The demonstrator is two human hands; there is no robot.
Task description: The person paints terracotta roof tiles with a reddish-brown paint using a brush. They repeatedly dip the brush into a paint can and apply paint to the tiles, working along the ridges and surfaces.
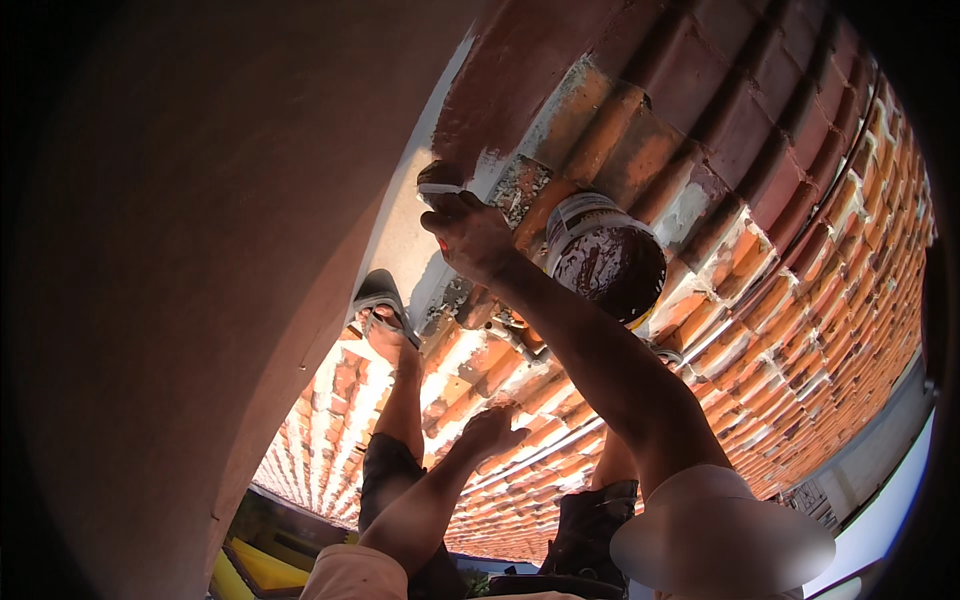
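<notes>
My right hand (474, 234) is closed around a paintbrush (441, 187), whose dark bristles touch the pale ledge beside the wall. Dark red paint (480, 112) covers the ledge just beyond the brush. Right of this hand, a plastic bucket (589, 251) rests tilted on the roof tiles, its inside coated with dark red paint. My left hand (493, 431) hangs lower down over the tiles, its fingers apart, with nothing seen in it.
A tall plastered wall (187, 262) fills the left side. My sandalled foot (382, 319) stands at the unpainted ledge. Clay roof tiles (750, 405) spread right and below, some painted dark red (739, 142). Mortar rubble (519, 187) and a pipe (517, 345) lie near the bucket.
</notes>
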